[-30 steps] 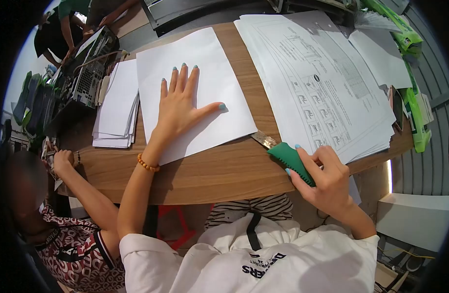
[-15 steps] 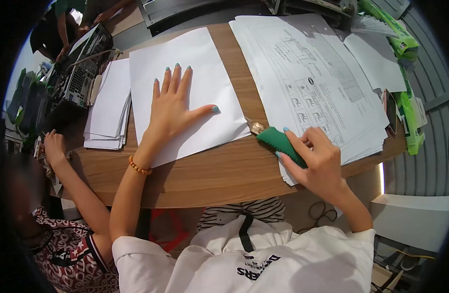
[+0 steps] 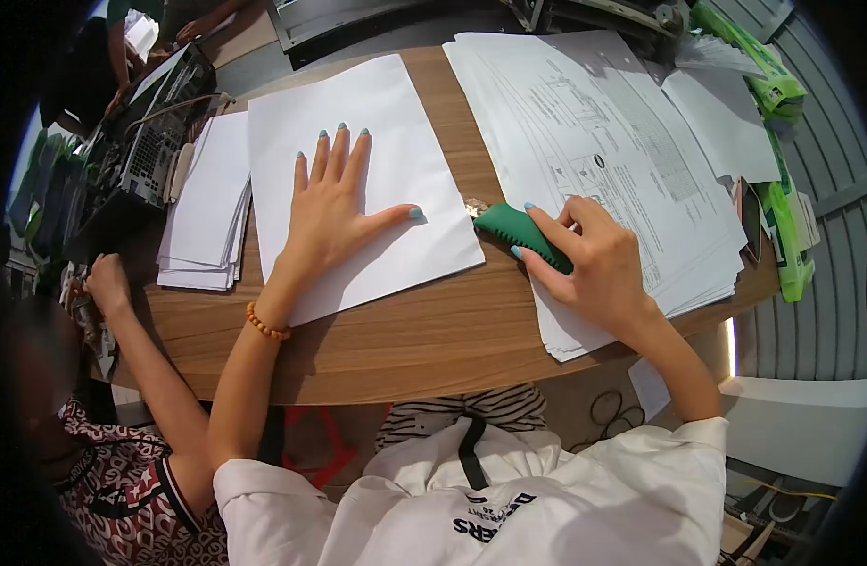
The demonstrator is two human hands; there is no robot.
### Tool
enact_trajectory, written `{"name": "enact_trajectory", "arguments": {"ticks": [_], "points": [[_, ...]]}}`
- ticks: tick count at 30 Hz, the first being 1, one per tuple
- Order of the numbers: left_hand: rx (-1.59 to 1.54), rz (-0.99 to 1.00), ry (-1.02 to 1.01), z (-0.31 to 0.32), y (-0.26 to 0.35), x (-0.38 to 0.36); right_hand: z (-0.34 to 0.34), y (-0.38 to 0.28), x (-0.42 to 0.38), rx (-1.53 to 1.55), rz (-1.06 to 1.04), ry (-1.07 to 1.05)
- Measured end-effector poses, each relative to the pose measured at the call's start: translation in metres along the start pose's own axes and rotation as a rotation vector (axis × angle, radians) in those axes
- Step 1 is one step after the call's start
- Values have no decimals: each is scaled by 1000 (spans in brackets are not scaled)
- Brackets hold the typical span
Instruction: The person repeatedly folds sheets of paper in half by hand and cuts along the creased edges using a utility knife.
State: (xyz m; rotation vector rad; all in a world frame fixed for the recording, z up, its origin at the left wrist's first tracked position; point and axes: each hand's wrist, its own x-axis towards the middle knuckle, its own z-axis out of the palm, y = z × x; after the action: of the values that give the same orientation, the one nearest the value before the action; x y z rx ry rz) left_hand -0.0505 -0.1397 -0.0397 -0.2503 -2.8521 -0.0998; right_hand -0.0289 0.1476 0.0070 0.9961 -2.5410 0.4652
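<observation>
A large white sheet of paper (image 3: 396,104) lies on the wooden table (image 3: 377,363). My left hand (image 3: 331,208) rests flat on it, fingers spread and thumb stretched toward the right edge. My right hand (image 3: 598,259) grips a green utility knife (image 3: 526,236) by its thick handle. The knife's metallic tip sits right at the sheet's right edge, level with my left thumb. Under and beyond my right hand is a stack of printed sheets (image 3: 565,104) with line drawings and text.
Folded white papers (image 3: 202,217) are stacked to the left, beside a dark computer case (image 3: 155,141). A person's hand (image 3: 110,283) is at the table's left edge. Green plastic packaging (image 3: 793,245) lies along the right side, and dark metal equipment (image 3: 386,28) stands at the back.
My right hand has moved the utility knife away from me and slightly left along the sheet's right edge. My left hand stays in place on the sheet.
</observation>
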Motion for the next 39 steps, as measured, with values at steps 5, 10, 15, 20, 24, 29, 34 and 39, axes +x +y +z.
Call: {"name": "enact_trajectory", "arguments": {"ticks": [5, 10, 15, 20, 24, 29, 34, 39], "points": [[-16, 4, 10, 3, -1, 0, 1, 1, 4, -14, -6, 8], [-15, 5, 6, 5, -3, 0, 13, 8, 17, -77, -38, 35], [-7, -1, -2, 0, 0, 0, 23, 17, 36, -89, -35, 74], [-20, -2, 1, 0, 0, 0, 33, 28, 59, -106, -21, 73], [-16, -17, 7, 1, 0, 1, 35, 33, 70, -128, -44, 55], [-22, -10, 44, 1, -1, 0, 33, 30, 62, -150, -57, 70], [-40, -24, 8, -2, 2, 1, 39, 23, 62, -120, -51, 74], [-36, -31, -15, -2, 1, 1, 41, 30, 64, -117, -79, 113]]}}
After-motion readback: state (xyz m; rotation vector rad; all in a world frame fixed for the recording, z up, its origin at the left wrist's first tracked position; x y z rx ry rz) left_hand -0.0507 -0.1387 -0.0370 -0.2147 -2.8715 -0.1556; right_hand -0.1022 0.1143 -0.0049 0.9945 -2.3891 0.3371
